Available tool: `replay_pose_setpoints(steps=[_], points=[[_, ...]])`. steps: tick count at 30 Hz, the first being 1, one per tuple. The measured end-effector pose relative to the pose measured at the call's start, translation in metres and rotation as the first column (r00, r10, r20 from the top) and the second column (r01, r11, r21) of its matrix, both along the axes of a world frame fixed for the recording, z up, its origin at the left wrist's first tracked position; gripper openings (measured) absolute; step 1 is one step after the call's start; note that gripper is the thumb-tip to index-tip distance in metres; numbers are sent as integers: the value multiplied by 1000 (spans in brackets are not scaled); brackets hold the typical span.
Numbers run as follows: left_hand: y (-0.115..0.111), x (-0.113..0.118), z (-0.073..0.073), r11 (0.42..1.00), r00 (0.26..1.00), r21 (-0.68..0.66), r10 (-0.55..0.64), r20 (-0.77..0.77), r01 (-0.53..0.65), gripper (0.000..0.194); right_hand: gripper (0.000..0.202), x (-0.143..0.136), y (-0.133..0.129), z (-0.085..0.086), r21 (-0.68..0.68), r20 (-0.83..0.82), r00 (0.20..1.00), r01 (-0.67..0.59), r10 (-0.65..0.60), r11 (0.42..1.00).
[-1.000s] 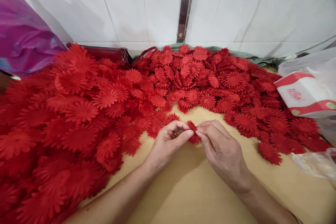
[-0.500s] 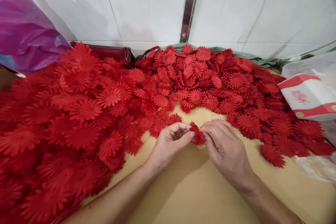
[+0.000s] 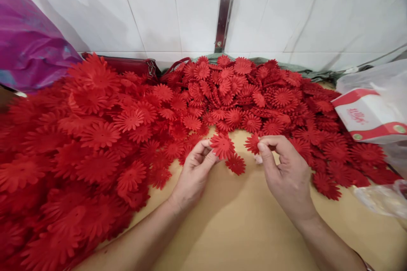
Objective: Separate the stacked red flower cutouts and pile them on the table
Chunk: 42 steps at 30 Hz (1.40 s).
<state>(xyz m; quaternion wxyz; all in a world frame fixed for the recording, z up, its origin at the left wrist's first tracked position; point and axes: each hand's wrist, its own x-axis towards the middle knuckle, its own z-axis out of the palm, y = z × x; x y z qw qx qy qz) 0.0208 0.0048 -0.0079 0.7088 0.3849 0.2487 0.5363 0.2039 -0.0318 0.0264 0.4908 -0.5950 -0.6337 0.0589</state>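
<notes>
My left hand (image 3: 197, 167) pinches a red fabric flower (image 3: 222, 146) by its left edge between thumb and fingers, its many-petalled face turned up. To the right, my right hand (image 3: 284, 169) grips another red flower (image 3: 252, 143) between thumb and forefinger, partly covered by the fingertips. The two held flowers are apart. Below and between them is a smaller red flower (image 3: 235, 164); whether it lies on the table or hangs is unclear. A small pale pinkish bit (image 3: 258, 159) shows beside my right fingers.
Heaps of red flowers (image 3: 101, 133) spread over the tan table (image 3: 222, 228) at left, back and right. A white-and-red box (image 3: 369, 114) in clear plastic stands at right. A purple bag (image 3: 28, 34), a dark red purse (image 3: 124, 64) and a tiled wall with a metal bracket (image 3: 225, 15) are behind.
My hands have moved apart from one cluster of red petals. Separate flowers now show in each hand, with a smaller one between them. The view has shifted slightly.
</notes>
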Motion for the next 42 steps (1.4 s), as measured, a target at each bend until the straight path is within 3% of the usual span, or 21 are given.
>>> replay_pose_setpoints(steps=[5, 8, 14, 19, 25, 28, 38, 42], points=[[2, 1, -2, 972, 974, 74, 225, -18, -223, 9, 7, -6, 0, -6, -19, -54, 997, -57, 56, 998], [2, 1, -1, 959, 964, 120, 263, -43, -256, 10, 11, -8, 0, -8, 11, -23, 991, -133, 134, 991], [-3, 0, 9, 983, 986, 162, 105, -130, -83, 10, 18, -12, -3, -1, 153, 59, 984, -174, 167, 973], [-7, 1, 16, 986, 983, 155, -38, -180, 67, 15, 26, -15, -3, 0, 117, 92, 978, -199, 189, 973], [-6, 0, 19, 988, 973, 64, -125, -192, 140, 18, 21, -17, -4, -3, 56, 43, 981, -191, 189, 980], [-3, -1, 17, 988, 970, 67, -119, -212, 136, 18, 19, -19, -5, -4, 33, 38, 976, -216, 215, 976], [-3, -3, 12, 976, 952, 216, 60, -300, 7, 13, 16, -22, -5, -1, 29, 14, 969, -246, 246, 969], [-5, -2, 13, 979, 961, 201, 17, -275, 41, 9, 16, -21, -5, -2, 24, -1, 966, -258, 258, 966]])
